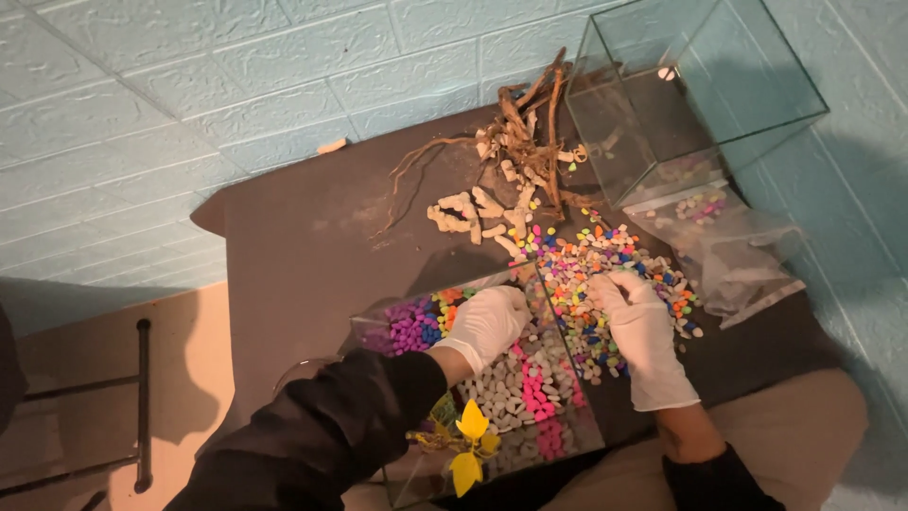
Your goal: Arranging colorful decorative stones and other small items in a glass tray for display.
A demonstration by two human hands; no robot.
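Note:
Both my hands wear white gloves. My left hand [487,324] rests with fingers curled on the rim of a clear glass tank [402,478] that holds white, pink and purple pebbles [515,383]. My right hand [636,326] lies palm down, fingers bent, on a heap of multicoloured pebbles [605,260] spread on the dark mat [312,246] just right of the tank. Whether it grips any pebbles is hidden. A yellow plastic plant [468,445] stands at the tank's near end.
Brown driftwood roots [515,132] and pale stone pieces [463,213] lie at the mat's far side. An empty glass cube [690,95] is tilted at the back right, with a clear plastic bag [728,246] of pebbles below it. A black metal frame [142,407] stands left.

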